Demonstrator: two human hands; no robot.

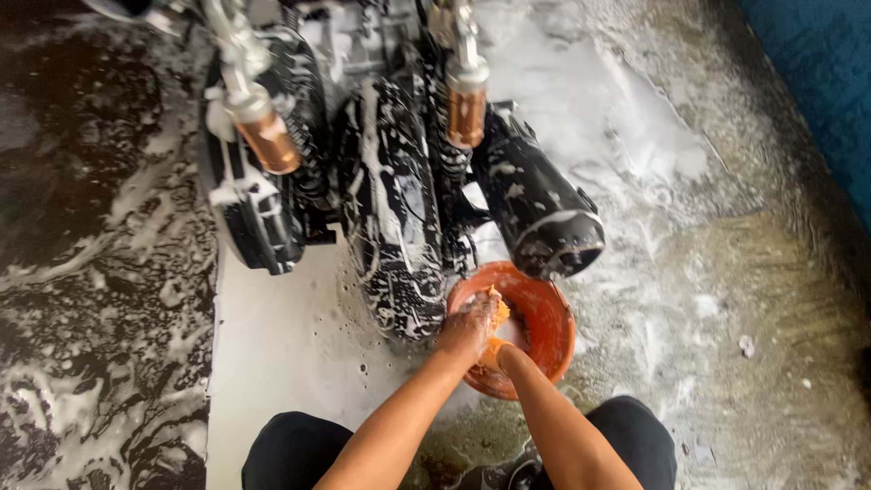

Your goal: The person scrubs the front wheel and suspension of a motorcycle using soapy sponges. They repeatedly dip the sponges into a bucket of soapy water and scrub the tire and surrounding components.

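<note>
At the bottom edge of the view the person's knees in dark trousers (pixel 299 449) frame both bare forearms, which reach forward and converge over an orange basin (pixel 544 331). The left hand (pixel 467 327), coated in suds, is curled shut around an orange sponge (pixel 499 311) at the basin's near-left rim. The right hand (pixel 497 354) lies just beneath it, mostly hidden under the left wrist; its fingers seem to press on the lower part of the same sponge, though whether they close round it cannot be told. The basin sits on the wet floor (pixel 726 299), touching or just beside the soapy rear tyre (pixel 399 227) of a motorcycle, and directly under the mouth of the black exhaust pipe (pixel 540 209).

Beyond the basin, the tyre rises upright, streaked with white foam. Two copper-coloured shock absorbers flank it: the left shock (pixel 268 136) and the right shock (pixel 466 113). A black side cover (pixel 249 218) hangs at the left of the wheel. A pale slab (pixel 281 345) lies under the wheel, with dark, foam-marbled water (pixel 91 272) to its left. Foam (pixel 599 109) spreads over the floor to the right, and a blue wall (pixel 826 73) stands at the far right corner.
</note>
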